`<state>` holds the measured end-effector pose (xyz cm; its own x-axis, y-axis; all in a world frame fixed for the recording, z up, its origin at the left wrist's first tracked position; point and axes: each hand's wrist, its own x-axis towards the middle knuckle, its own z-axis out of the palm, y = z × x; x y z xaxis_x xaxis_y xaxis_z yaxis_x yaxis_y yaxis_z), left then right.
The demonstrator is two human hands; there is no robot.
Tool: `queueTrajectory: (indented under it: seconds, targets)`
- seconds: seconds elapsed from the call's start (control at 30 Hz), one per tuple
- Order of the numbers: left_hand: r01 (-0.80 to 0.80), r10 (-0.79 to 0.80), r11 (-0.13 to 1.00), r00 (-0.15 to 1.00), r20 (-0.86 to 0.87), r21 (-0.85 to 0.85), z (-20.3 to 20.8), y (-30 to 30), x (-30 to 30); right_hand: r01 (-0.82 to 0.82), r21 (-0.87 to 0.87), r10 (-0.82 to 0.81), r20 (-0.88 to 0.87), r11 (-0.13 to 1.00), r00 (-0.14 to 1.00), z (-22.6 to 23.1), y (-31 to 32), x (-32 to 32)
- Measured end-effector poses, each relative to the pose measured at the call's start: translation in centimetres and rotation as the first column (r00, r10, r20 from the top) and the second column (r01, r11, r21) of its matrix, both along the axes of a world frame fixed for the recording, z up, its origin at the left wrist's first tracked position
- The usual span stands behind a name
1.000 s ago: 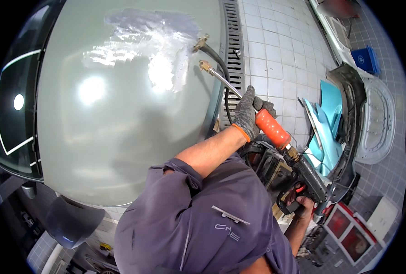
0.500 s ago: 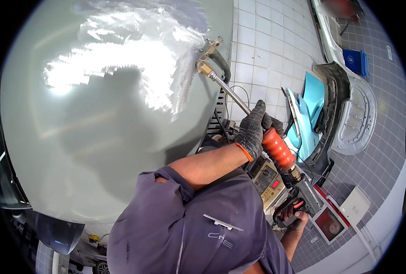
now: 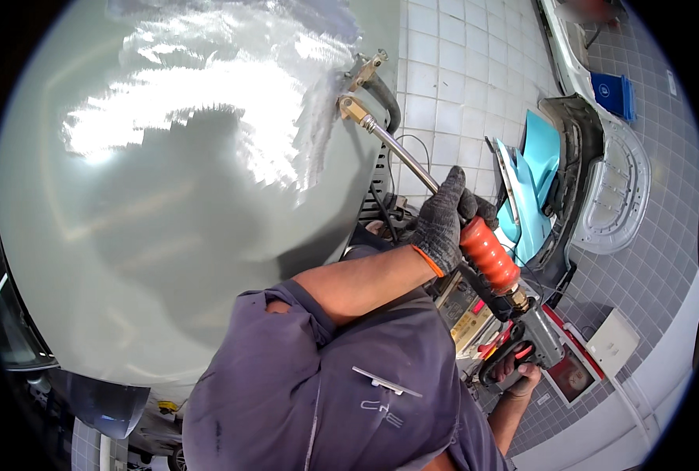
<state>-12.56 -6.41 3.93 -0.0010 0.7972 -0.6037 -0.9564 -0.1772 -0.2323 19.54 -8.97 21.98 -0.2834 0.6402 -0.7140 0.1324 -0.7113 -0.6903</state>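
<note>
At the panel's [image 3: 169,235] right edge, where the puller's [image 3: 412,165] brass tip is touching bare metal, you are wrapping your gloved left hand [image 3: 442,224] around the orange grip [image 3: 489,255] and your right hand [image 3: 514,375] around the trigger handle [image 3: 522,353], so be keeping the rod square to the panel.

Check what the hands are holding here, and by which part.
Both hands hold one long dent-pulling tool. The gloved left hand grips the metal rod just ahead of the orange grip; the bare right hand holds the pistol handle at the rear.
</note>
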Motion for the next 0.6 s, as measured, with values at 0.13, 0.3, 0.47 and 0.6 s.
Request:
queueTrajectory:
  seconds: [0.13, 0.3, 0.47, 0.6]
  targets:
    - [-0.054, 0.053, 0.998, 0.998, 0.022, 0.041, -0.3, -0.2, 0.5, 0.002, -0.007, -0.003, -0.034, 1.000, 0.999, -0.3, -0.3, 1.1]
    - [-0.018, 0.018, 0.999, 1.000, 0.002, -0.044, -0.1, -0.1, 1.5, 0.030, -0.021, -0.031, -0.026, 0.999, 0.999, -1.2, -0.6, 2.1]
    - [-0.030, 0.029, 0.999, 0.999, -0.032, -0.026, -1.1, 0.1, 0.8, -0.041, -0.009, 0.041, -0.054, 0.999, 0.998, -1.4, -0.8, 1.4]
    - [0.016, -0.017, 0.993, 1.000, -0.005, -0.116, -0.6, -0.1, 2.4, 0.024, -0.009, -0.025, -0.112, 1.000, 0.993, -1.7, -0.6, 1.2]
